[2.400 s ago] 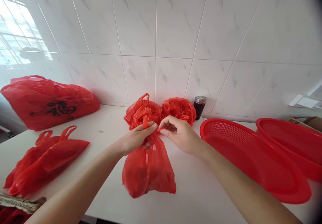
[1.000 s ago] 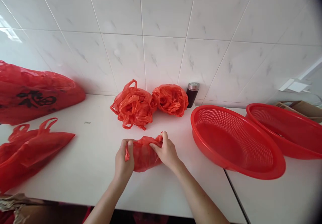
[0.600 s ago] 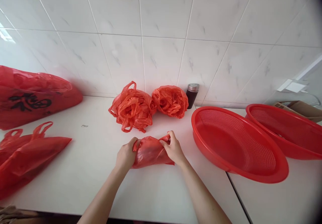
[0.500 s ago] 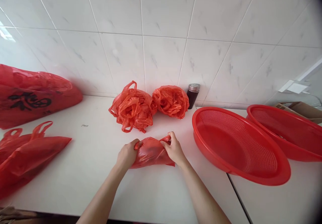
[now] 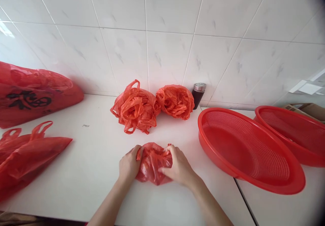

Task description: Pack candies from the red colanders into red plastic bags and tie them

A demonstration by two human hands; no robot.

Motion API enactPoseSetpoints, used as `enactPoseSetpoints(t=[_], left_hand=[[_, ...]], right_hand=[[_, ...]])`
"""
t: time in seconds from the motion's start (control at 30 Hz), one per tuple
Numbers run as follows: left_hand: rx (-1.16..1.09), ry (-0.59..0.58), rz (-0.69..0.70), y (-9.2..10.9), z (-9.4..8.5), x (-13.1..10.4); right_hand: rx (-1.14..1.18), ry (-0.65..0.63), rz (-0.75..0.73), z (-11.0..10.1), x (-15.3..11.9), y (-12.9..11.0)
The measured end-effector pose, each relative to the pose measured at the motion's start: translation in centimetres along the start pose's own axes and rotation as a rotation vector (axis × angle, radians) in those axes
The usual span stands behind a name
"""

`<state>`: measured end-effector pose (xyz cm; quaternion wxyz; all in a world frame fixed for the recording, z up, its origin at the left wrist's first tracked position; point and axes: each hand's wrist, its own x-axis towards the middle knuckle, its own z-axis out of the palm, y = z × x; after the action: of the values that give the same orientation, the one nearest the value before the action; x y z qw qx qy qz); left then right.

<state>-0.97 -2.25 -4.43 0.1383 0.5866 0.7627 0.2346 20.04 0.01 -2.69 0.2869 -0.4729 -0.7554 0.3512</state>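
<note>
A small red plastic bag (image 5: 153, 166) lies on the white table between my hands, bunched up, with something inside that I cannot make out. My left hand (image 5: 129, 163) is closed on its left side, gripping the plastic near the top. On the right side, my right hand (image 5: 179, 165) holds the upper edge of the bag, its thumb resting across the front. Behind it sit a crumpled pile of red bags (image 5: 137, 109) and a second bundle of red bags (image 5: 175, 102), side by side.
Two red perforated baskets (image 5: 228, 144) stand at the right. A dark bottle with a silver lid (image 5: 198, 95) is by the tiled wall. At the left lie a large printed red bag (image 5: 35, 94) and a red bag with handles (image 5: 30, 155). A cardboard box (image 5: 308, 110) is far right.
The small bag has gone from stretched wide to more bunched and rounded, and sits slightly lower in view. My right hand has turned, its thumb now over the bag's front. The view has shifted slightly.
</note>
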Motion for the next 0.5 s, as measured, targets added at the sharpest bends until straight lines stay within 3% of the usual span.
enactPoseSetpoints(t=[0.1,0.2,0.3,0.37,0.5], left_hand=[[-0.036,0.053,0.048,-0.4,0.0,-0.5],[-0.069,0.116,0.128,-0.6,-0.1,-0.5],[-0.167,0.12,0.225,-0.4,0.0,-0.6],[-0.204,0.093,0.219,-0.2,0.1,-0.7],[-0.169,0.085,0.14,-0.3,0.5,-1.1]], right_hand=[[-0.141,0.036,-0.142,1.7,-2.1,0.0],[-0.107,0.067,-0.125,2.2,-3.0,0.7],[0.047,0.039,-0.022,1.0,-2.3,1.1],[0.113,0.064,0.018,0.0,-1.3,1.2],[-0.034,0.225,0.062,0.3,0.7,0.9]])
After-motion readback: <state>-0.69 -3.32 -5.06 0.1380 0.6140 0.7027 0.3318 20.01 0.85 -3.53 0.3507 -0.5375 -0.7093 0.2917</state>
